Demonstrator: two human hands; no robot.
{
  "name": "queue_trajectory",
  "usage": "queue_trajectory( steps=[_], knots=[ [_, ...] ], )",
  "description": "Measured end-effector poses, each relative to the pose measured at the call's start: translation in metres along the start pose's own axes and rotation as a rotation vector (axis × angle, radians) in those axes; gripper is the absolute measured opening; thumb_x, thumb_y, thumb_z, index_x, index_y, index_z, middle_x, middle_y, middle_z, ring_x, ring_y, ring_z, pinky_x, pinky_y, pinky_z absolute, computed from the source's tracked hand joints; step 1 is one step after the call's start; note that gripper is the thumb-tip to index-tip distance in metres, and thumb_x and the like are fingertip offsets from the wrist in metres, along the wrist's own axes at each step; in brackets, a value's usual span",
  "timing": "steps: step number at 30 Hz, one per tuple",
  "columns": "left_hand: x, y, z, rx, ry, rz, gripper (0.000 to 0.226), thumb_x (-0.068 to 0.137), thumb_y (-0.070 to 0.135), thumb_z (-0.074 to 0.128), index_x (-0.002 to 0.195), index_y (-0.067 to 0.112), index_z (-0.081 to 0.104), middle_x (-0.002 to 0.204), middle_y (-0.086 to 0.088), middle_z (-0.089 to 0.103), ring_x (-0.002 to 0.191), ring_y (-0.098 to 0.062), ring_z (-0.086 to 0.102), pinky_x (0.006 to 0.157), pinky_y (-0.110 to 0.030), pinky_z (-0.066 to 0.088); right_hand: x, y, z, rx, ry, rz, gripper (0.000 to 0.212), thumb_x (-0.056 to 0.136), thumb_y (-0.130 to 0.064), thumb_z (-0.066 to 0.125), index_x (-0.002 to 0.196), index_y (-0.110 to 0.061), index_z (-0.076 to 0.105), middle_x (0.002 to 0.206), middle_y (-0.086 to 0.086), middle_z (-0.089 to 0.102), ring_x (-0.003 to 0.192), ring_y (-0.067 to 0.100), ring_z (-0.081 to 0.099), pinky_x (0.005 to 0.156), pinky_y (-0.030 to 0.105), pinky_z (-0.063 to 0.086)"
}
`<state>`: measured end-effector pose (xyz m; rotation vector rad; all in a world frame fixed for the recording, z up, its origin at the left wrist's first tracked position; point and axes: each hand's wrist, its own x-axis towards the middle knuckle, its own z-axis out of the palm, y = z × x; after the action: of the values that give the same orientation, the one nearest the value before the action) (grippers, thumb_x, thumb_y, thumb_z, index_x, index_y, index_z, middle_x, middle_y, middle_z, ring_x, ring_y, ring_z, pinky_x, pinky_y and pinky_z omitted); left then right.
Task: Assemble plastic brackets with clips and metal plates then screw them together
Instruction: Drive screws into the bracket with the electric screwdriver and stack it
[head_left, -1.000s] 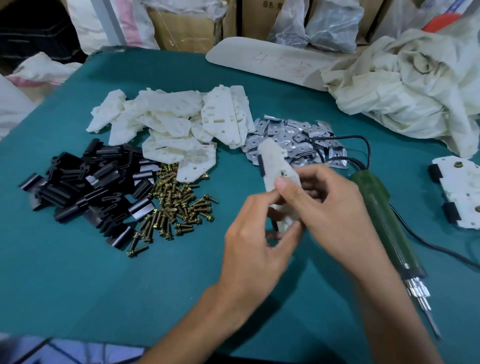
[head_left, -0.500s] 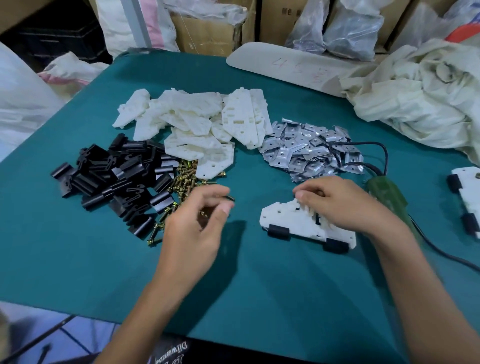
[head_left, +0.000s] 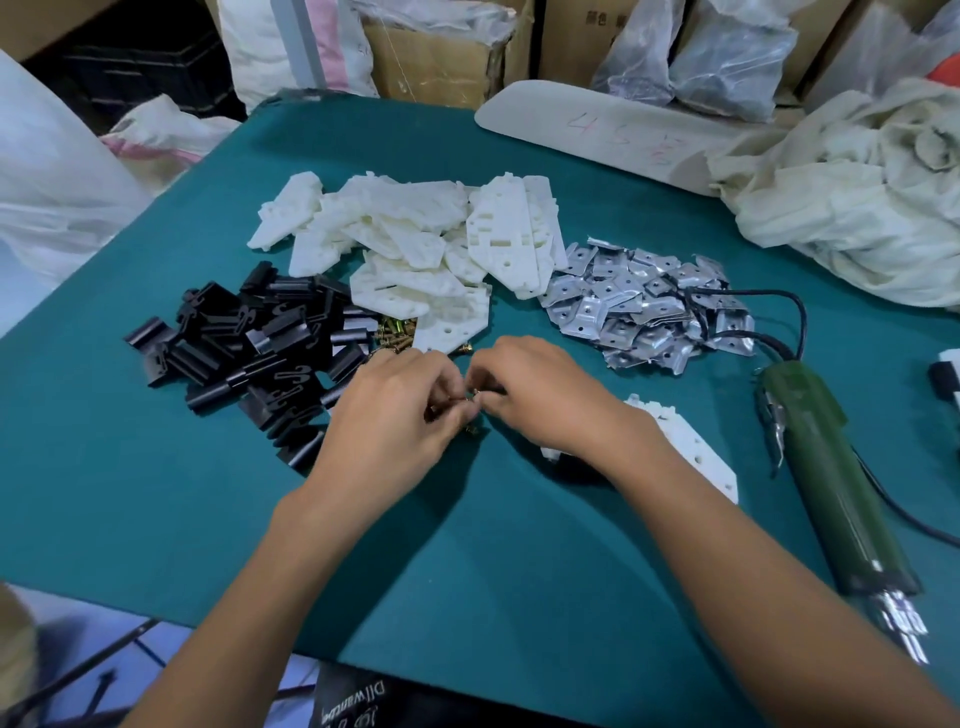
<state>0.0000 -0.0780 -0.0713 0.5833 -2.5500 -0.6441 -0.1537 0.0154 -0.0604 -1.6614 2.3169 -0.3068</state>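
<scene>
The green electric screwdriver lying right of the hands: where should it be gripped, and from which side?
Likely the thick green barrel of the electric screwdriver, wrapped from above by the right hand, now pinching screws. It lies flat on the table, bit end toward the person, cord at the far end; the lever sits on the side facing the hands, near the cord.

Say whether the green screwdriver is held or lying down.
Lying down: the screwdriver rests on the table, apart from the left hand and right hand.

We are viewing white brackets (head_left: 415, 244) heaped between black clips (head_left: 249, 353) and silver plates (head_left: 644, 312), brass screws (head_left: 397, 332) adjoining — a single bracket (head_left: 691, 452) lying apart.
</scene>
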Motion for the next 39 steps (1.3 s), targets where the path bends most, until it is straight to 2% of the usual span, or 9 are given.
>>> queue_trajectory(
  steps=[6, 9, 16, 19, 24, 28, 31, 34, 39],
  knots=[
    [0.008, -0.004, 0.000, -0.071, -0.041, -0.060, 0.015, 0.079, 0.033, 0.085, 0.072, 0.031, 0.072, 0.072, 0.016, 0.065, 0.082, -0.008, 0.052, 0.069, -0.028, 0.042, -0.035, 0.018, -0.018, 0.309, 0.214, 0.128, 0.010, 0.096, -0.023, 0.066, 0.105, -0.022, 0.071, 0.098, -0.011, 0.073, 0.095, 0.008, 0.064, 0.087, 0.027, 0.048],
    [0.012, -0.001, 0.000, -0.025, -0.108, -0.025, 0.010, 0.082, 0.033, 0.082, 0.076, 0.030, 0.074, 0.073, 0.014, 0.066, 0.079, -0.004, 0.050, 0.066, -0.017, 0.039, -0.069, 0.036, -0.026, 0.520, 0.350, 0.195, 0.011, 0.093, -0.023, 0.071, 0.102, -0.029, 0.074, 0.089, -0.017, 0.073, 0.083, -0.001, 0.065, 0.081, 0.015, 0.048],
    [0.023, -0.003, -0.004, 0.284, -0.388, 0.152, 0.028, 0.102, 0.026, 0.057, 0.126, 0.033, 0.069, 0.104, 0.003, 0.060, 0.100, -0.022, 0.053, 0.086, -0.033, 0.039, -0.145, 0.086, -0.025, 0.695, 0.569, 0.376, 0.024, 0.091, -0.015, 0.076, 0.094, -0.039, 0.077, 0.090, -0.017, 0.077, 0.081, 0.003, 0.069, 0.079, 0.018, 0.054],
    [0.027, -0.002, -0.003, 0.290, -0.427, 0.169, 0.029, 0.102, 0.027, 0.056, 0.127, 0.032, 0.068, 0.104, 0.004, 0.057, 0.102, -0.021, 0.052, 0.085, -0.033, 0.041, -0.160, 0.094, -0.019, 0.687, 0.541, 0.422, 0.027, 0.089, -0.012, 0.077, 0.091, -0.039, 0.075, 0.088, -0.015, 0.077, 0.080, 0.005, 0.069, 0.078, 0.015, 0.052],
    [0.027, -0.003, 0.001, 0.270, -0.418, 0.144, 0.015, 0.103, 0.027, 0.053, 0.113, 0.026, 0.063, 0.106, 0.008, 0.055, 0.104, -0.017, 0.044, 0.088, -0.028, 0.034, -0.166, 0.095, -0.013, 0.585, 0.484, 0.455, 0.025, 0.089, -0.017, 0.077, 0.089, -0.042, 0.074, 0.085, -0.014, 0.077, 0.084, 0.015, 0.072, 0.084, 0.034, 0.058],
    [0.022, 0.005, 0.012, 0.007, -0.320, 0.056, 0.015, 0.104, 0.029, 0.048, 0.117, 0.031, 0.055, 0.107, 0.012, 0.058, 0.105, -0.011, 0.050, 0.081, -0.025, 0.037, -0.169, 0.090, -0.015, 0.515, 0.459, 0.428, 0.020, 0.088, -0.021, 0.077, 0.091, -0.040, 0.076, 0.083, -0.020, 0.075, 0.081, 0.009, 0.071, 0.079, 0.029, 0.055],
    [0.020, 0.026, 0.027, -0.195, -0.269, 0.088, 0.028, 0.105, 0.031, 0.048, 0.131, 0.035, 0.058, 0.114, 0.019, 0.061, 0.106, -0.001, 0.052, 0.085, -0.016, 0.039, -0.171, 0.086, -0.013, 0.434, 0.469, 0.448, 0.013, 0.088, -0.022, 0.078, 0.093, -0.034, 0.077, 0.080, -0.024, 0.072, 0.078, 0.000, 0.066, 0.072, 0.011, 0.047],
    [0.019, 0.045, 0.045, -0.371, -0.240, 0.022, 0.021, 0.102, 0.029, 0.056, 0.118, 0.037, 0.068, 0.101, 0.025, 0.066, 0.095, -0.002, 0.057, 0.079, -0.015, 0.041, -0.176, 0.083, -0.013, 0.334, 0.468, 0.465, 0.010, 0.087, -0.021, 0.079, 0.092, -0.030, 0.078, 0.080, -0.018, 0.073, 0.080, 0.000, 0.064, 0.070, 0.007, 0.042],
    [0.017, 0.051, 0.057, -0.313, -0.286, 0.076, 0.020, 0.099, 0.024, 0.062, 0.115, 0.032, 0.071, 0.092, 0.033, 0.061, 0.089, 0.009, 0.052, 0.074, -0.005, 0.035, -0.171, 0.076, -0.012, 0.226, 0.472, 0.441, 0.012, 0.090, -0.018, 0.076, 0.101, -0.022, 0.080, 0.094, -0.006, 0.074, 0.088, 0.015, 0.066, 0.087, 0.035, 0.050]
  ],
)
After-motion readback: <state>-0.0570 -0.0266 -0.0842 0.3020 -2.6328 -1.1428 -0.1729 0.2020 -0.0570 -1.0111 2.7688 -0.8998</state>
